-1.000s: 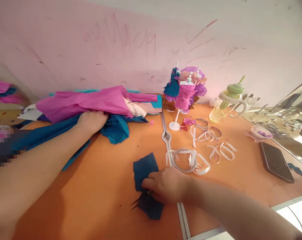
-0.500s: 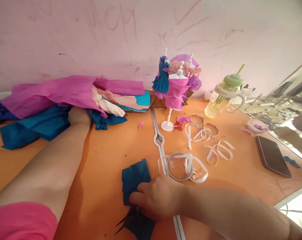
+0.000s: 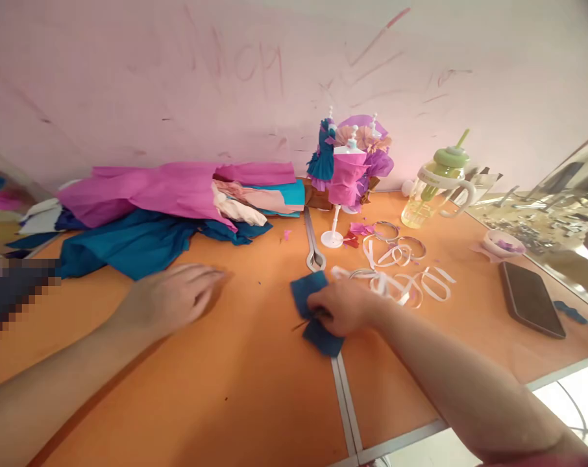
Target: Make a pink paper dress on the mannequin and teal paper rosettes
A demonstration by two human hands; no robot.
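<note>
My left hand (image 3: 177, 295) is open above the orange table, its fingers stretched out to the right and holding nothing. Behind it lies a teal sheet of crepe-like paper (image 3: 128, 243). Over the table's middle seam, my right hand (image 3: 345, 305) is closed around what look like scissors (image 3: 301, 325), with only a thin dark pointed part showing. Small teal paper pieces (image 3: 306, 292) stick out above and below that hand. Whether its fingers also pinch them cannot be made out. White tape strips (image 3: 386, 285) lie just behind my right hand, partly covered by it.
Miniature dress forms (image 3: 348, 178) in paper dresses stand near the wall. Pink paper (image 3: 152, 188) is heaped back left. On the right are a lidded bottle (image 3: 435, 188), a small bowl (image 3: 503, 245) and a phone (image 3: 532, 298). The table edge (image 3: 405, 441) runs nearby.
My left hand has come out from the teal paper heap onto the bare tabletop. My right hand and the small teal pieces appear farther back and right. The view has shifted.
</note>
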